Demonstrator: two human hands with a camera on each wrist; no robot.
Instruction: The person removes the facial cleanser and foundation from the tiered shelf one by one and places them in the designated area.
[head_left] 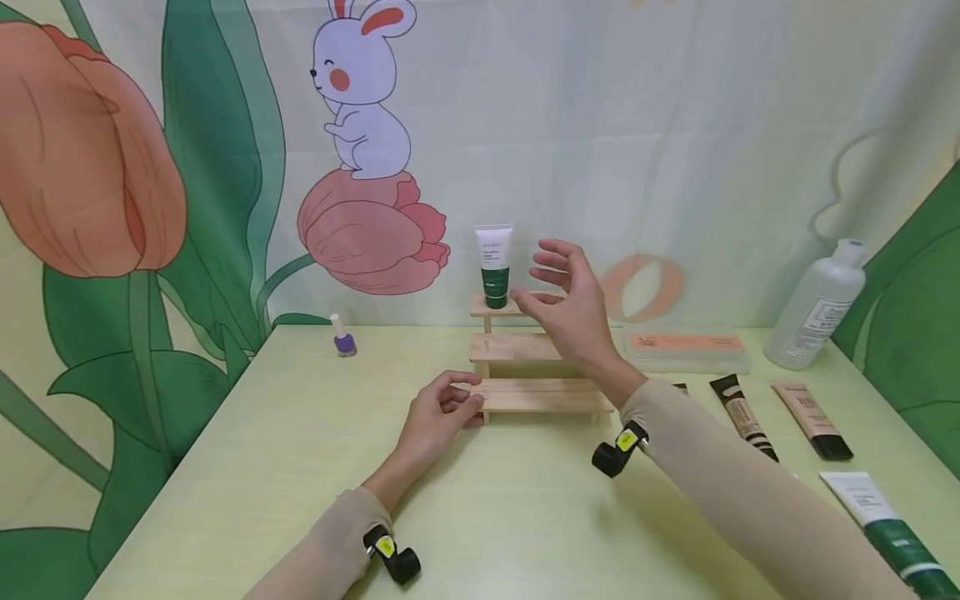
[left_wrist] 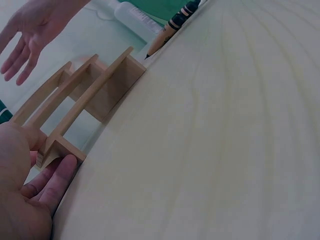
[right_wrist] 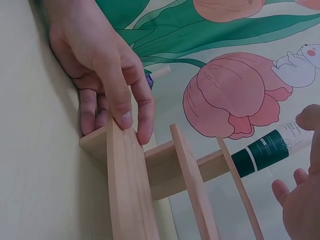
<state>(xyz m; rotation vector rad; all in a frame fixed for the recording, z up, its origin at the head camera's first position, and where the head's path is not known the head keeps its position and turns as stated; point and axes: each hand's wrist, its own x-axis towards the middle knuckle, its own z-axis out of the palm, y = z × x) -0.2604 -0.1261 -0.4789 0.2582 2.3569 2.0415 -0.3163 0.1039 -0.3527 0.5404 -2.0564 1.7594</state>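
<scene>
A three-tier wooden step rack (head_left: 540, 396) stands on the table. My left hand (head_left: 438, 412) grips the left end of its lowest tier; in the right wrist view that hand (right_wrist: 100, 60) has its thumb on top and fingers around the end. On the top tier, at the left, a white and green squeeze tube (head_left: 495, 267) stands upright on its green cap. Just right of the tube is my right hand (head_left: 573, 308), fingers spread and loosely bent, nothing in its grasp. In the left wrist view, the right hand (left_wrist: 37, 35) hangs above the rack.
A purple nail polish bottle (head_left: 344, 340) stands at the back left. To the right are a flat clear box (head_left: 686, 352), a large white bottle (head_left: 813, 312), a black and beige tube (head_left: 742, 417), a beige tube (head_left: 813, 421) and a larger white and green tube (head_left: 892, 533).
</scene>
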